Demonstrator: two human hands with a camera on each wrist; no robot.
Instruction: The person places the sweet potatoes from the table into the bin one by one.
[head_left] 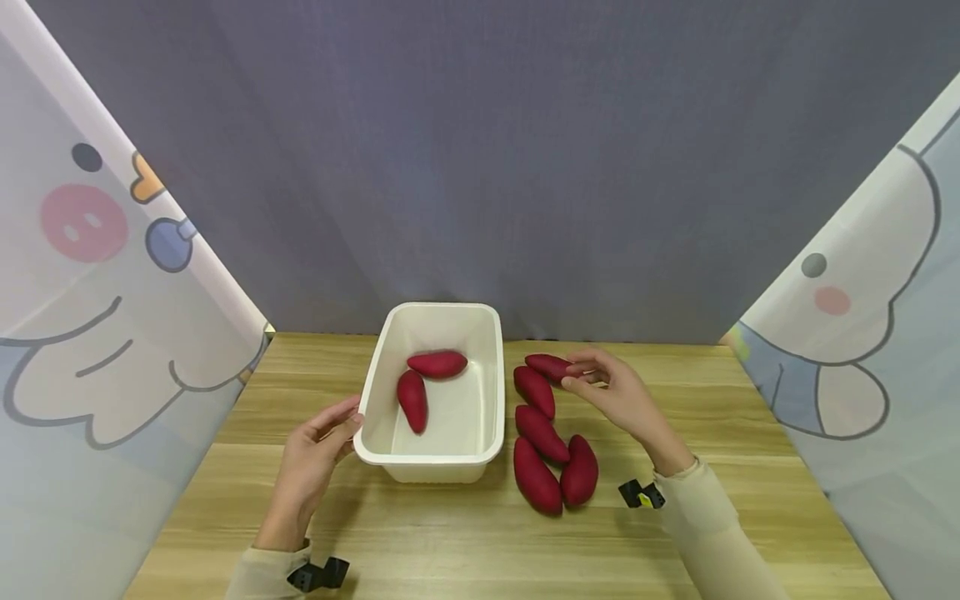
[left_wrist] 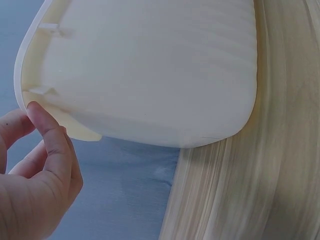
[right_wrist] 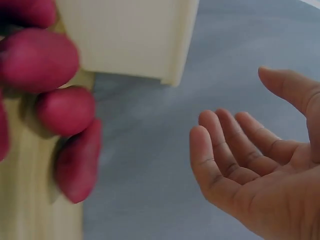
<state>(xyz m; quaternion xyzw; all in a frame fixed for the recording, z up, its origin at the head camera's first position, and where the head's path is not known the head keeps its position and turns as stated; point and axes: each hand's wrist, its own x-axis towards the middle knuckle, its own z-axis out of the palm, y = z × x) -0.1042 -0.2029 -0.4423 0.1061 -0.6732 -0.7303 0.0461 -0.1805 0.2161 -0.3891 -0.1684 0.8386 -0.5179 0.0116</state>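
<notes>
A white plastic bin [head_left: 492, 400] stands on the table with two red sweet potatoes [head_left: 438, 364] inside. My left hand [head_left: 318, 446] pinches its left rim near the front corner; in the left wrist view the fingers [left_wrist: 52, 132] meet at the edge of the bin [left_wrist: 150, 75]. Right of the bin lie several more sweet potatoes [head_left: 537, 477]. Over the farthest sweet potato [head_left: 546, 366] hovers my right hand [head_left: 611, 392], its fingers loosely bent. Seen from the right wrist, that hand [right_wrist: 255, 170] holds nothing, with thumb and fingers spread apart and the sweet potatoes [right_wrist: 77, 162] off to the left.
The wooden table [head_left: 675, 542] ends at a grey cloth backdrop [head_left: 480, 167] behind the bin. Printed cartoon panels [head_left: 90, 250] flank both sides. A small black device [head_left: 318, 575] is strapped at each wrist.
</notes>
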